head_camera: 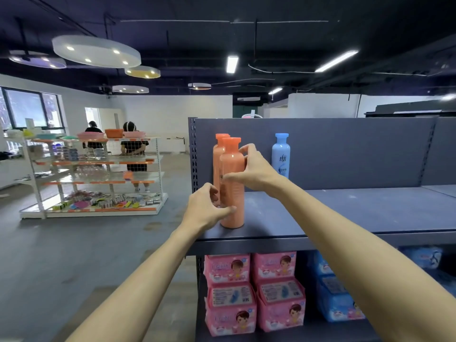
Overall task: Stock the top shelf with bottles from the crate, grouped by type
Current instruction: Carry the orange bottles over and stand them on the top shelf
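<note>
Both the left hand [206,208] and right hand [251,169] grip the front orange bottle [232,191], seating it on the top shelf [345,213]; next likely letting go and fetching another.

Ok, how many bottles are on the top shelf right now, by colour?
Orange bottles: 2, the front one held by both hands and the back one close behind it.
Blue bottles: 1, the blue bottle standing apart to the right.
Total: 3 on the top shelf.
</note>
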